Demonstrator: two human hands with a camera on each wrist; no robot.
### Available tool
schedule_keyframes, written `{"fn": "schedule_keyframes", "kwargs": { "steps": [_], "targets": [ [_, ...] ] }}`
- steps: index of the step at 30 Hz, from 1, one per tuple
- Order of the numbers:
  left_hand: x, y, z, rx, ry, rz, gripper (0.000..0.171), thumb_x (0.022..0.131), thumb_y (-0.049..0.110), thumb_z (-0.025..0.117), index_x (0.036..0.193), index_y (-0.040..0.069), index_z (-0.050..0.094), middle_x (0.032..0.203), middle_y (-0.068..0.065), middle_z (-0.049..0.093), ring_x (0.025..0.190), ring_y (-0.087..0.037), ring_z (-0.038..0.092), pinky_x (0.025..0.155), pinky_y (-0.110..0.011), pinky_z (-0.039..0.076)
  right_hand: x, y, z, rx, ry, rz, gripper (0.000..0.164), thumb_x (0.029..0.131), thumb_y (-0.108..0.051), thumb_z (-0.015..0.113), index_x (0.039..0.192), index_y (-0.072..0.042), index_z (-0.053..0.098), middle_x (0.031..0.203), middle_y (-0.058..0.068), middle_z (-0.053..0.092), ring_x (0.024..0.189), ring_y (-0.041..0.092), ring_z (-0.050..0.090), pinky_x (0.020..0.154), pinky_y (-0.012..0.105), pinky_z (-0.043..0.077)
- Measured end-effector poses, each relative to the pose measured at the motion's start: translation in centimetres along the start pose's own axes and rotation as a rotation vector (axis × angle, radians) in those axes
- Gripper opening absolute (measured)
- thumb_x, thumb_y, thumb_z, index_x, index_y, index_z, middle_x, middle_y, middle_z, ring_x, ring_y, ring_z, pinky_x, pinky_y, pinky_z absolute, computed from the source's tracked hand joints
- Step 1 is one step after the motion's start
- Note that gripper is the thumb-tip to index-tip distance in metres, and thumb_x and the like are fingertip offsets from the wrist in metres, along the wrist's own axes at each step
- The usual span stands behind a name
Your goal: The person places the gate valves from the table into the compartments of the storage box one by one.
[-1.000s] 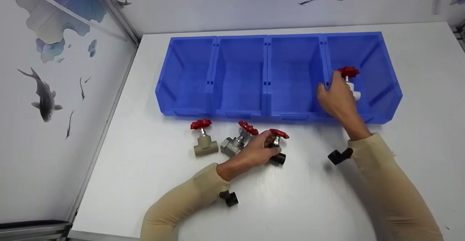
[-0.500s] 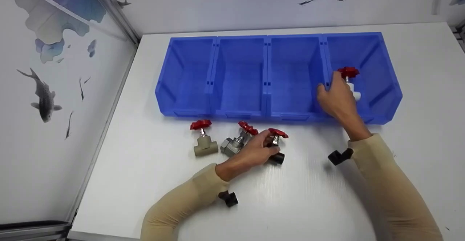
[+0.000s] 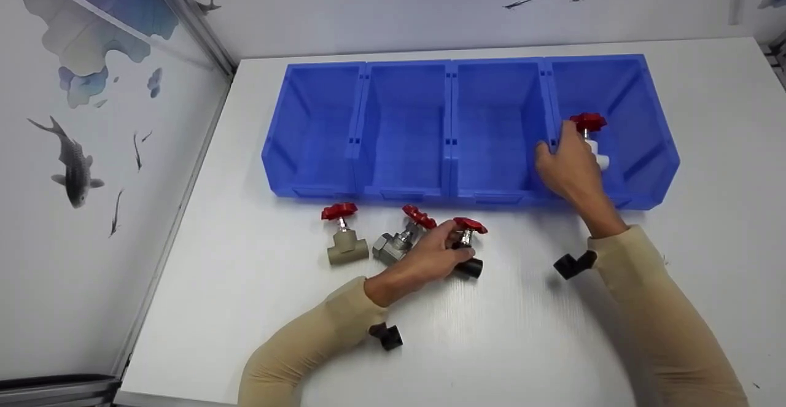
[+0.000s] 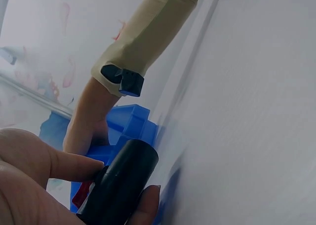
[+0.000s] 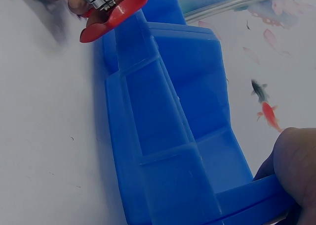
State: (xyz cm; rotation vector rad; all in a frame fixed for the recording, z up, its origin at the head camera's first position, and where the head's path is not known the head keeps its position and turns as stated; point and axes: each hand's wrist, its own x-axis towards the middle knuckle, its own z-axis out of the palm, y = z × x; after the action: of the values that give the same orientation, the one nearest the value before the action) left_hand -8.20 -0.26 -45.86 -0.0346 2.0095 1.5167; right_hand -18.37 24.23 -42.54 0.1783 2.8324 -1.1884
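Observation:
My left hand (image 3: 427, 256) grips a black stop valve (image 3: 470, 267) with a red handwheel, in front of the third bin. In the left wrist view, thumb and fingers pinch the dark tubular body (image 4: 121, 183). My right hand (image 3: 571, 161) holds the side wall between the third and fourth blue bins (image 3: 635, 201), thumb on one side and fingers on the other. Its fingers (image 5: 298, 160) curl over the wall's edge in the right wrist view. A white valve (image 3: 594, 152) with a red handwheel stands in the fourth bin, partly hidden by that hand.
Left of the black valve, a grey metal valve (image 3: 393, 246) and a tan valve (image 3: 348, 247) rest on the white table (image 3: 491, 345). Joined blue bins (image 3: 405, 193) run along the back. A printed panel (image 3: 73, 259) rises at the left.
Almost nothing differs; the black valve shifts very slightly in my left hand. My right hand keeps its place at the bin wall.

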Motion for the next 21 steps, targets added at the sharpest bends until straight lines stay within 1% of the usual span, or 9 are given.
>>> {"fn": "schedule_keyframes", "kwargs": {
  "steps": [2,6,9,12,15,16,19,21],
  "targets": [
    [-0.02,0.01,0.01,-0.001,-0.001,0.000,0.026,0.094,0.012,0.066,0.118,0.011,0.058,0.108,-0.005,0.063,0.093,-0.020,0.064,0.089,-0.037,0.050,-0.01,0.00,-0.01,-0.005,0.002,-0.002,0.058,0.102,-0.031,0.041,0.145,0.006,0.029,0.134,0.033,0.048,0.119,0.048,0.051,0.098,0.066,0.039],
    [-0.05,0.01,0.00,0.006,-0.008,0.011,0.026,0.094,0.012,0.066,0.118,0.010,0.058,0.109,-0.006,0.064,0.097,-0.021,0.062,0.090,-0.038,0.049,-0.03,0.03,0.05,-0.013,0.021,-0.022,0.057,0.101,-0.029,0.040,0.143,0.007,0.030,0.130,0.032,0.051,0.113,0.047,0.053,0.094,0.064,0.042],
    [0.00,-0.02,0.04,0.001,-0.011,0.008,0.029,0.094,0.013,0.065,0.122,0.009,0.058,0.112,-0.008,0.063,0.099,-0.022,0.062,0.091,-0.038,0.050,-0.03,0.07,0.09,-0.015,0.032,-0.036,0.056,0.100,-0.029,0.040,0.142,0.008,0.031,0.128,0.032,0.052,0.109,0.045,0.054,0.091,0.063,0.042],
    [0.02,-0.04,0.11,-0.005,-0.011,0.012,0.028,0.094,0.014,0.066,0.121,0.010,0.058,0.112,-0.008,0.063,0.098,-0.022,0.062,0.089,-0.037,0.050,-0.03,0.07,0.08,-0.011,0.026,-0.032,0.057,0.101,-0.029,0.040,0.143,0.008,0.030,0.130,0.033,0.051,0.113,0.047,0.053,0.093,0.064,0.042],
    [0.00,-0.03,0.14,-0.001,-0.008,0.020,0.025,0.094,0.014,0.066,0.118,0.011,0.059,0.113,-0.007,0.064,0.098,-0.022,0.062,0.091,-0.038,0.049,-0.03,0.03,0.06,-0.004,0.019,-0.025,0.058,0.101,-0.030,0.040,0.145,0.007,0.029,0.134,0.033,0.049,0.117,0.048,0.052,0.096,0.065,0.041],
    [-0.03,-0.02,0.14,0.003,-0.004,0.024,0.027,0.094,0.015,0.067,0.120,0.011,0.059,0.114,-0.007,0.064,0.099,-0.021,0.062,0.093,-0.038,0.048,-0.02,0.02,0.05,-0.003,0.016,-0.021,0.058,0.101,-0.030,0.040,0.145,0.007,0.028,0.134,0.033,0.049,0.117,0.048,0.052,0.096,0.065,0.041],
    [-0.07,0.05,0.11,0.005,-0.004,0.016,0.027,0.094,0.015,0.067,0.119,0.011,0.059,0.114,-0.007,0.064,0.100,-0.022,0.061,0.095,-0.040,0.047,0.00,0.01,0.04,0.000,0.014,-0.017,0.059,0.101,-0.030,0.040,0.146,0.006,0.028,0.135,0.033,0.049,0.118,0.048,0.052,0.097,0.065,0.040],
    [-0.12,0.10,0.08,0.003,-0.006,0.012,0.027,0.094,0.016,0.067,0.120,0.011,0.059,0.113,-0.007,0.063,0.100,-0.022,0.061,0.094,-0.039,0.048,0.00,0.01,0.01,-0.001,0.013,-0.014,0.059,0.101,-0.030,0.041,0.146,0.006,0.028,0.135,0.033,0.048,0.119,0.048,0.052,0.098,0.066,0.040]
  ]
}}
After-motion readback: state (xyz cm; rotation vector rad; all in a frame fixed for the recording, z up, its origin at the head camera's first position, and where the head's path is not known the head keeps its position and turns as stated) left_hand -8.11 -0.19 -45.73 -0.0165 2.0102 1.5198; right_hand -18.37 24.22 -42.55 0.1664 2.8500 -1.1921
